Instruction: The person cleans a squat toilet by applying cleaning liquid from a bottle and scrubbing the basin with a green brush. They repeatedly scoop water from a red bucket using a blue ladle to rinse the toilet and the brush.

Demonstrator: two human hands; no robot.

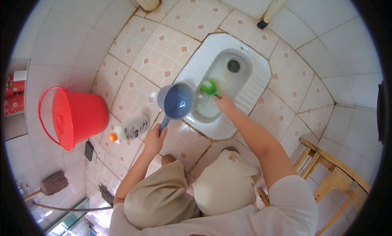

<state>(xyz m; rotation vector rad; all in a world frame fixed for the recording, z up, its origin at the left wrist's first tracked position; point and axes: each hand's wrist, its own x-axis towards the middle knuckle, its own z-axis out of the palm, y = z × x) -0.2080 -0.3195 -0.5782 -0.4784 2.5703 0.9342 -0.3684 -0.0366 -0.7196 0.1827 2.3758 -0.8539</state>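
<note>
Left grip (154, 139): fingers wrapped around the handle of the blue dipper (176, 100). Right grip (224, 104): pinching the short end of the green brush (208, 87), handle mostly hidden by the hand.

Brush head is inside the basin of the white squat toilet (252, 89), over at the basin's left side; can't tell how hard it presses. Dipper bowl sits left of the brush, overlapping the toilet's left rim in view; can't tell if the two touch. Dark round drain (233, 66) at the far end of the basin.

Outward: white bottle (132, 129) with orange cap on the tiled floor (143, 83), just left of the dipper handle. Red bucket (83, 117) further left, its own handle out to the side. Broom head (55, 183) lower left. Wooden chair (341, 179) at right, near the wall.
</note>
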